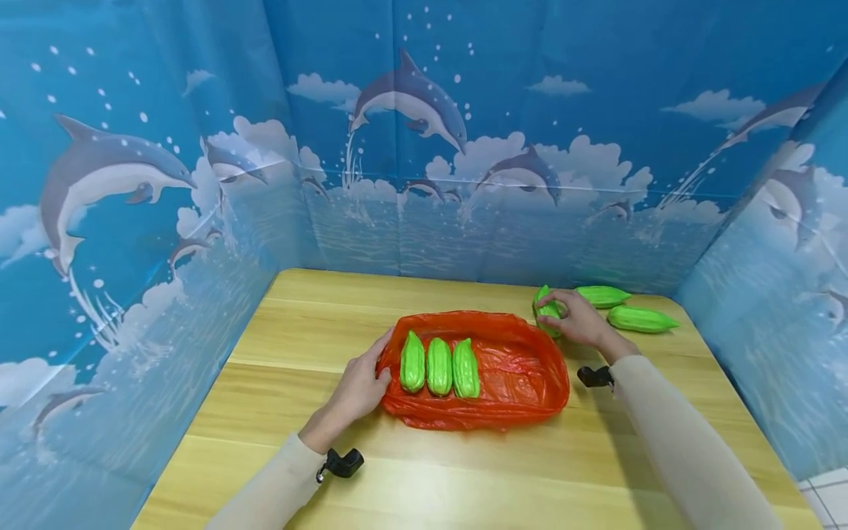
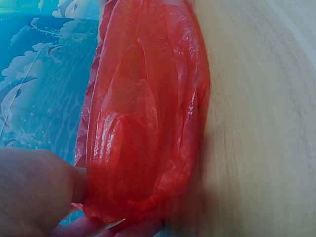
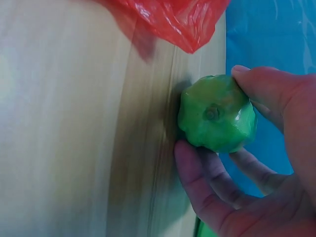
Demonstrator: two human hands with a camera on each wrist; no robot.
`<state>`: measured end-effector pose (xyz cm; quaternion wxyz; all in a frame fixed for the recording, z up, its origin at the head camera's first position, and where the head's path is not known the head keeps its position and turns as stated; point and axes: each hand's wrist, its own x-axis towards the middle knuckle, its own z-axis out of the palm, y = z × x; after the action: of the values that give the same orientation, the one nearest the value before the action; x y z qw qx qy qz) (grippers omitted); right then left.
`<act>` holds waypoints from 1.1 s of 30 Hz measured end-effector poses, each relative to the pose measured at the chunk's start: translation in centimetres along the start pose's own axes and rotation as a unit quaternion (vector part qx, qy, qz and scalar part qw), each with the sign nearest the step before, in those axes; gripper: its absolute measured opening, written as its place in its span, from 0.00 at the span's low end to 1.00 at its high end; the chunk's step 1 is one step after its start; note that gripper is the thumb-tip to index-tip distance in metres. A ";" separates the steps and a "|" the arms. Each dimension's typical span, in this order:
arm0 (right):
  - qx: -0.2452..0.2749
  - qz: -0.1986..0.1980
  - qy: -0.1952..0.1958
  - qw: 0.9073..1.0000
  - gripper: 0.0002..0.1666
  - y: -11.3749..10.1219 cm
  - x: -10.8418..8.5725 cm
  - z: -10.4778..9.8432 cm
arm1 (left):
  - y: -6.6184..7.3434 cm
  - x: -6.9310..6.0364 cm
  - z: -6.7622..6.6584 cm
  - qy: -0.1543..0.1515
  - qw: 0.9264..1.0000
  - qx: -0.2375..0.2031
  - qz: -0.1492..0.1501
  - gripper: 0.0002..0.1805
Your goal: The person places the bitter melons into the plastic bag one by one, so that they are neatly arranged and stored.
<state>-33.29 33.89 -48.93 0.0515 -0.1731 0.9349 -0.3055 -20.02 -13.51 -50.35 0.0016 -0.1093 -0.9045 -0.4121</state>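
Observation:
A red plastic bag (image 1: 523,401) stands open in a long oval shape; whether a container is inside it is hidden. Three green ridged gourds (image 1: 439,366) lie side by side in its left half. At the bag's left end, my left hand (image 1: 358,384) grips the rim, thumb on the near side and fingers around the end; the left wrist view shows the crinkled red side (image 2: 138,98). My right hand (image 1: 575,318) holds another green ridged gourd (image 3: 215,113) between thumb and fingers, just beyond the bag's right end, at or close above the table.
Two more green gourds (image 1: 641,319) lie at the table's back right, past my right hand. The light wooden table (image 1: 424,478) ends at dolphin-printed curtains (image 1: 464,243) behind and at both sides. A black wrist camera (image 1: 344,462) sits on each forearm.

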 end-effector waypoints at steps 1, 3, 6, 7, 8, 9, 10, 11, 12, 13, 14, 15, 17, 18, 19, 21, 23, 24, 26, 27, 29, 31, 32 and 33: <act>0.003 0.003 -0.001 1.000 0.26 0.0 0.0 0.0 | 0.0 0.0 0.0 0.001 1.000 0.001 -0.001 0.43; 0.015 0.015 -0.007 1.000 0.34 -0.1 -0.1 0.1 | 0.0 0.0 0.0 0.001 1.000 -0.001 -0.002 0.43; 0.023 0.036 -0.014 0.999 0.45 -0.1 -0.3 0.2 | -0.1 -0.1 0.0 0.002 1.000 -0.003 -0.005 0.43; 0.027 0.043 -0.017 0.999 0.48 0.0 -0.4 0.2 | -0.1 0.0 0.0 0.003 1.000 -0.004 -0.005 0.43; 0.029 0.049 -0.019 0.998 0.50 0.1 -0.5 0.2 | -0.1 -0.1 -0.1 0.004 1.000 -0.005 -0.006 0.43; 0.029 0.055 -0.020 0.998 0.51 0.1 -0.6 0.3 | -0.1 -0.1 -0.1 0.004 1.000 -0.005 -0.007 0.43; 0.028 0.061 -0.022 0.997 0.52 0.2 -0.6 0.3 | -0.1 -0.1 -0.1 0.004 1.000 -0.006 -0.007 0.43; 0.029 0.066 -0.024 0.997 0.53 0.3 -0.7 0.3 | -0.1 -0.1 -0.1 0.003 1.000 -0.006 -0.008 0.43; 0.030 0.072 -0.025 0.997 0.52 0.3 -0.8 0.3 | 0.0 -0.1 -0.1 0.003 1.000 -0.006 -0.008 0.43; 0.030 0.075 -0.025 0.996 0.52 0.4 -0.9 0.4 | 0.0 0.0 -0.1 0.002 1.000 -0.007 -0.007 0.43; 0.031 0.078 -0.025 0.996 0.52 0.4 -1.0 0.4 | 0.0 -0.1 -0.1 0.000 1.000 -0.007 -0.008 0.43; 0.033 0.079 -0.024 0.996 0.51 0.4 -1.2 0.4 | 0.0 0.0 -0.1 -0.001 1.000 -0.007 -0.007 0.44; 0.038 0.081 -0.020 0.996 0.48 0.4 -1.4 0.5 | -0.1 0.0 -0.1 -0.003 1.000 -0.009 -0.008 0.44; 0.042 0.082 -0.020 0.996 0.47 0.3 -1.6 0.5 | -0.1 -0.1 0.0 -0.003 1.000 -0.009 -0.008 0.44; 0.045 0.083 -0.019 0.995 0.47 0.3 -1.7 0.5 | -0.1 -0.1 -0.1 -0.004 1.000 -0.009 -0.008 0.44; 0.049 0.084 -0.019 0.995 0.45 0.3 -1.8 0.6 | -0.1 -0.1 -0.1 -0.004 1.000 -0.009 -0.010 0.44; 0.054 0.085 -0.019 0.995 0.43 0.2 -1.9 0.7 | -0.1 -0.2 -0.1 -0.005 1.000 -0.012 -0.012 0.44; 0.056 0.086 -0.018 0.995 0.42 0.2 -2.0 0.8 | 0.0 -0.3 -0.1 -0.005 1.000 -0.012 -0.012 0.44; 0.055 0.086 -0.015 0.995 0.40 0.2 -2.0 0.8 | 0.0 -0.3 -0.1 -0.004 1.000 -0.014 -0.012 0.44; 0.056 0.086 -0.014 0.995 0.39 0.2 -2.0 0.8 | 0.1 -0.3 -0.1 -0.003 1.000 -0.014 -0.012 0.43; 0.055 0.086 -0.011 0.995 0.38 0.3 -1.9 0.8 | 0.2 -0.3 -0.1 -0.002 1.000 -0.013 -0.011 0.43; 0.054 0.084 -0.007 0.995 0.37 0.3 -1.8 0.7 | 0.3 -0.2 -0.1 -0.001 1.000 -0.010 -0.012 0.43; 0.054 0.083 -0.005 0.995 0.37 0.4 -1.8 0.7 | 0.4 -0.2 -0.1 -0.001 1.000 -0.008 -0.013 0.43; 0.055 0.081 -0.003 0.995 0.37 0.4 -1.8 0.7 | 0.3 -0.1 -0.1 -0.001 1.000 -0.008 -0.013 0.43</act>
<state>-31.58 34.41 -49.74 0.0885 -0.0948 0.9274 -0.3509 -19.83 -13.43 -50.01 -0.0054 -0.0976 -0.9025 -0.4194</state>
